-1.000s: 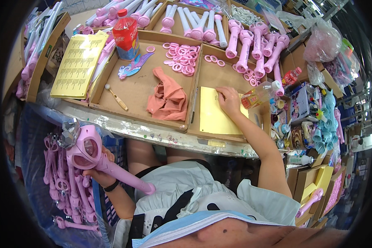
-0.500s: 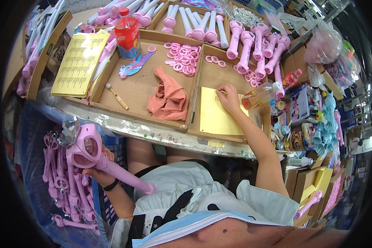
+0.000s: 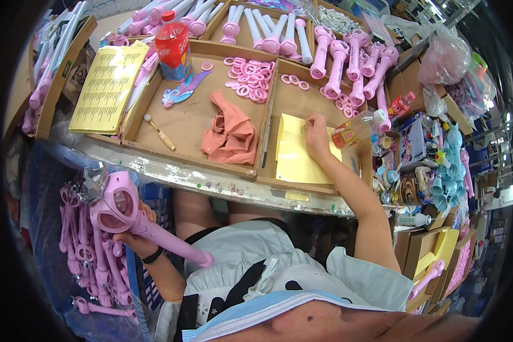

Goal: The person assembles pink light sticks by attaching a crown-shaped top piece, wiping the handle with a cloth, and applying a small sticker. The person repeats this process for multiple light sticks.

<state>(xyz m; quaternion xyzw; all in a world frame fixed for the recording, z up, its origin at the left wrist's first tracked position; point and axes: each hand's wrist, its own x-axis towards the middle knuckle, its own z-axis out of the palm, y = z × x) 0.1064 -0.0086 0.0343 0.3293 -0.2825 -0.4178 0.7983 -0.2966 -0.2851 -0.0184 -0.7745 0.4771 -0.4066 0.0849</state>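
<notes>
My left hand (image 3: 141, 242) is closed around a pink toy wand (image 3: 174, 242) below the table's edge. The wand has a wide head with oval windows and a silvery, faceted top; its handle end rests against my clothes. On the right of the table, my right hand (image 3: 317, 135) has its fingers curled together at the upper part of a yellow sheet (image 3: 302, 165). That sheet is bent and partly raised, with some dark print near my fingers. The fingertips are partly hidden, and whether a small piece is between them does not show.
Beside my right hand leans a clear drink bottle (image 3: 353, 132). Pink rings (image 3: 251, 80), an orange cloth (image 3: 231, 137), a small brush (image 3: 161, 134) and a red bottle (image 3: 172, 45) occupy the cardboard tray. Pink wand parts (image 3: 337, 68) stand behind. A blue crate (image 3: 51, 228) holds several wands.
My right hand has shifted slightly right, its fingers more curled. The yellow sheet's upper edge has risen and bent. My left hand and the wand have stayed in place.
</notes>
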